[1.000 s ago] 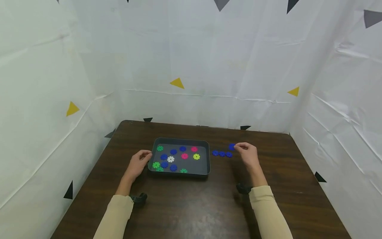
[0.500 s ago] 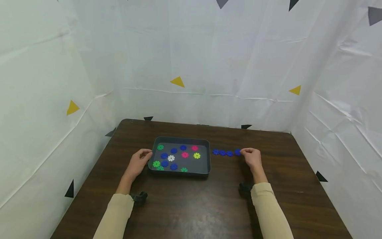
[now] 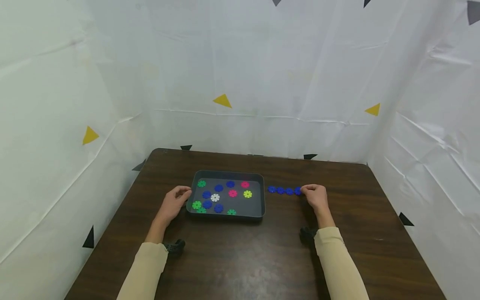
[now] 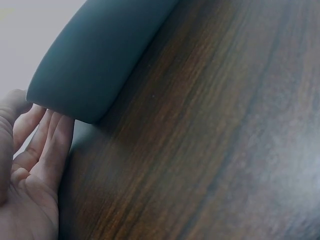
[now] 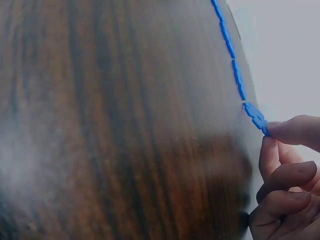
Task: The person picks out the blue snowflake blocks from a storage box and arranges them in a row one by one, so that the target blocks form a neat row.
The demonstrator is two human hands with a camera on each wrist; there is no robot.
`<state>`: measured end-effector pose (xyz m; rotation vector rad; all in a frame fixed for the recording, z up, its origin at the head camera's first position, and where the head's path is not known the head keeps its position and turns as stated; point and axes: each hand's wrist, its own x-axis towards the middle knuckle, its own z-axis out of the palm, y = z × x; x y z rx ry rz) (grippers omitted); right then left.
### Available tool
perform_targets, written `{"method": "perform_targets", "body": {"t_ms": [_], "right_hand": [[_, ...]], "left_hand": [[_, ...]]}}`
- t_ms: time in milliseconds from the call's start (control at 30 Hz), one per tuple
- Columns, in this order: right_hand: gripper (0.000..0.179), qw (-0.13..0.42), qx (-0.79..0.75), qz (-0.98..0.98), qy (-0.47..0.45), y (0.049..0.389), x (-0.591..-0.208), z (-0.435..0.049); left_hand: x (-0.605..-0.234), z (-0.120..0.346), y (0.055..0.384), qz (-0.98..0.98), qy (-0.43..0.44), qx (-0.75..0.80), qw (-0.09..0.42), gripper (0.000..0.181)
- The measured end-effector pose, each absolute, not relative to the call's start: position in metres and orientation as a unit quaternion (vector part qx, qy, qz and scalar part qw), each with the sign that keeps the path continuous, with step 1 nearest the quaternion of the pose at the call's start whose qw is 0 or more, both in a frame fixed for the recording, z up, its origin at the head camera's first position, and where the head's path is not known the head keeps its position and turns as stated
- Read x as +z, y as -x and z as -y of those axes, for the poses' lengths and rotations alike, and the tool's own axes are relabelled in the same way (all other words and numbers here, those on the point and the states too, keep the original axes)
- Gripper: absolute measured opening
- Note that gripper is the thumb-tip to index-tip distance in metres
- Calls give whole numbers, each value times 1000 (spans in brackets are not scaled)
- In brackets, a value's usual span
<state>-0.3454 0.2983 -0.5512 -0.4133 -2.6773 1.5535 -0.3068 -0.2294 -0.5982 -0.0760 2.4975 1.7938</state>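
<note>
My right hand (image 3: 316,196) pinches a blue flower-shaped plastic disc (image 5: 256,118) between thumb and fingers. The disc is slightly tilted, its near edge on my fingertips and its far edge by the end of a row of blue discs (image 3: 280,190) lying flat on the table. Whether it is linked to the row cannot be told. On the other side, my left hand (image 3: 175,203) holds the left side of a dark grey tray (image 3: 258,208), thumb at the rim and fingers against the outer wall (image 4: 85,70). Several blue, green, pink, white and yellow discs lie inside the tray.
The dark wooden table (image 3: 240,258) reaches back to a white sheet (image 3: 262,75) marked with yellow and black triangles. More sheeting hangs at the left and right. The row of discs runs rightward from beside the tray's right wall.
My right hand has brought the pinched blue disc down from behind the row to its right end, then slightly left, up against the last disc. My left hand stays at the tray.
</note>
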Motion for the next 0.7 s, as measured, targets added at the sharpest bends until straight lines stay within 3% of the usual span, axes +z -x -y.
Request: {"method": "perform_targets", "body": {"t_ms": [700], "right_hand": [[38,11,510,844,164,346,-555,-301]], "left_hand": [[-600,229,305,-803,13,596,28,53]]}}
